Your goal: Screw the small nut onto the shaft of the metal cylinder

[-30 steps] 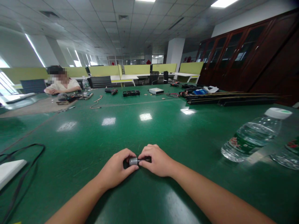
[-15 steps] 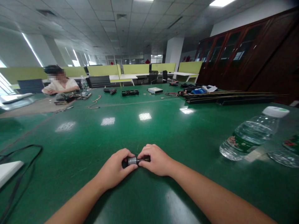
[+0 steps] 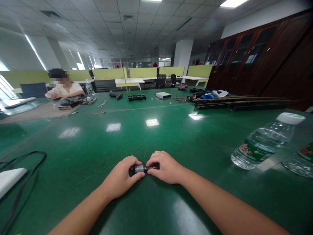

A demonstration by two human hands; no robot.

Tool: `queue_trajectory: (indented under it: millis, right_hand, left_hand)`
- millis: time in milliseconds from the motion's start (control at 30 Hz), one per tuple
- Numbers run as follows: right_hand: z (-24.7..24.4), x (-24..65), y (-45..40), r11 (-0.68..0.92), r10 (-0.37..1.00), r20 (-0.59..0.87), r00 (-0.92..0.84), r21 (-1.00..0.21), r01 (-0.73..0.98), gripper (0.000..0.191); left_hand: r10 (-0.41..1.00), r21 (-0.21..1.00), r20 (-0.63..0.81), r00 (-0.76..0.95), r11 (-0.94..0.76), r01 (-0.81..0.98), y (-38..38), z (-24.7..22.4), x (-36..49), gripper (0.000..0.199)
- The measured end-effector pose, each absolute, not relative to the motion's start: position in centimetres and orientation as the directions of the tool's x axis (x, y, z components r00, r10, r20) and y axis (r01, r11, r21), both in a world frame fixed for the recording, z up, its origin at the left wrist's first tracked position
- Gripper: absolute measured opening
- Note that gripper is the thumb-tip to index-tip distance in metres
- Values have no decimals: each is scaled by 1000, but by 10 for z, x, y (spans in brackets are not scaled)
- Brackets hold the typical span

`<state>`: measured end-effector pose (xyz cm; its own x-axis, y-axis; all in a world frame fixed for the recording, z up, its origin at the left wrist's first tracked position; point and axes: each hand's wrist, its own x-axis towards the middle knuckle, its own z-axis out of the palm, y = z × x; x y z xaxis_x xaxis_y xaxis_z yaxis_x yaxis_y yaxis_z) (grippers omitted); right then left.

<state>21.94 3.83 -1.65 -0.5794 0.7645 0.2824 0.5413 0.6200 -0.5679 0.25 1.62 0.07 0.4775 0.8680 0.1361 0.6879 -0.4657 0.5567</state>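
Note:
Low over the near part of the green table (image 3: 151,140), my two hands meet at a small cylindrical part with a silver collar and black end (image 3: 139,168). My left hand (image 3: 123,174) is closed around its left end, thumb in front and fingers behind. From the right, my right hand (image 3: 165,168) pinches the thin dark shaft that sticks out of the collar. The shaft looks ridged or threaded, though it is too small to be sure. The fingertips of both hands nearly touch. Part of the cylinder's black end is hidden inside my left hand.
A water bottle (image 3: 262,143) stands at the right, another beside it. At the left lie a black cable (image 3: 36,169) and a white object (image 3: 11,181). Farther back are a power drill (image 3: 116,95), a white box (image 3: 163,95), black rails (image 3: 244,103) and a seated person (image 3: 65,88).
The view has shifted very slightly. My right hand sits a touch farther right along the shaft side, and both hands keep their hold on the cylindrical part.

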Motion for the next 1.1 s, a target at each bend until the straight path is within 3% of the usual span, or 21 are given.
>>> queue_trajectory:
  millis: [1100]
  right_hand:
    - [-19, 233, 47, 593, 790, 288, -542, -583, 556, 9]
  left_hand:
    - [878, 567, 108, 466, -440, 697, 16, 0, 2, 16]
